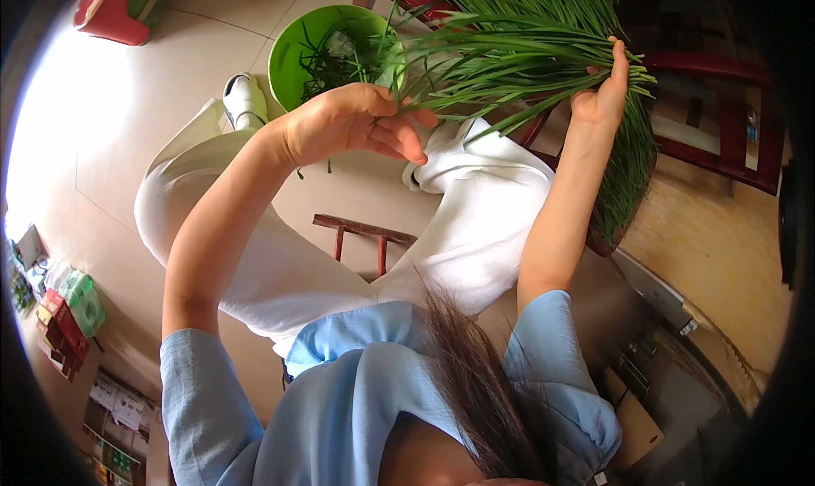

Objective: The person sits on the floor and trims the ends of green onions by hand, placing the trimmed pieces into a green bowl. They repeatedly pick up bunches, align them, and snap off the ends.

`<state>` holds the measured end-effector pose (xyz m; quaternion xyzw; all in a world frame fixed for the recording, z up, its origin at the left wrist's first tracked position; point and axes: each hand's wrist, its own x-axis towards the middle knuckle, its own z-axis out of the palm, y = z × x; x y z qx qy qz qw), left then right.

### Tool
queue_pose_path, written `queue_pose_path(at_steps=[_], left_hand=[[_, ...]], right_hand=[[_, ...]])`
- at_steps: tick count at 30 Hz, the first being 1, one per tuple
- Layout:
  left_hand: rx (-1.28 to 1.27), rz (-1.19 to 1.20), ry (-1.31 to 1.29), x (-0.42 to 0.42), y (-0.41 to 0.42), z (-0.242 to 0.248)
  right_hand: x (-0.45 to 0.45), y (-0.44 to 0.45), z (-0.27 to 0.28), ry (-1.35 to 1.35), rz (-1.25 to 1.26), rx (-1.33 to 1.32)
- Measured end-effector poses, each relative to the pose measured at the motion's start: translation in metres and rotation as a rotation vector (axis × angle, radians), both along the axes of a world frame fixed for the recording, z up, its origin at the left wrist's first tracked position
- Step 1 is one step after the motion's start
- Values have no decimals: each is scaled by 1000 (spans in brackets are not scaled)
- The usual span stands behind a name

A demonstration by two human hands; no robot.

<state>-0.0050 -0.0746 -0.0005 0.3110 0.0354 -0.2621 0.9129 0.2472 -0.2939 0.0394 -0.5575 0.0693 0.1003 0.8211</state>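
Note:
My right hand [602, 88] grips a bunch of long, flat green leaves, probably garlic chives [509, 56], near its pale cut ends. The blades fan out leftward. At their drooping tips is my left hand [366, 126], palm partly up and fingers apart; a few thin tips reach between thumb and fingers, and no firm grip shows. Just beyond that hand stands a light-green plastic bin [280, 59] holding dark leaf scraps [318, 72] and some clear plastic film [340, 45]. A larger heap of the same greens [627, 167] lies behind and below my right hand.
Dark red wooden furniture [719, 161] stands at the right beside the heap. A red plastic stool [111, 11] is at the upper left on the tiled floor [191, 47]. A wooden stool rail [363, 227] shows between my legs. Boxes [63, 327] and a green-wrapped pack [83, 301] sit far left.

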Motion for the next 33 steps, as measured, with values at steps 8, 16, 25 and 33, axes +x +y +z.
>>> queue_pose_path(at_steps=[8, 16, 25, 33], left_hand=[[432, -146, -7, -6, -12, -6], [604, -238, -109, -9, -25, -12], [1002, 448, -29, 0, -19, -24], [1085, 835, -252, 11, -17, 3]], right_hand=[[7, -9, -4, -11, -80, 21], [5, -8, 0, 15, -105, 31], [3, -5, -1, -6, -110, -9], [-27, 18, 10, -48, -36, -31]])
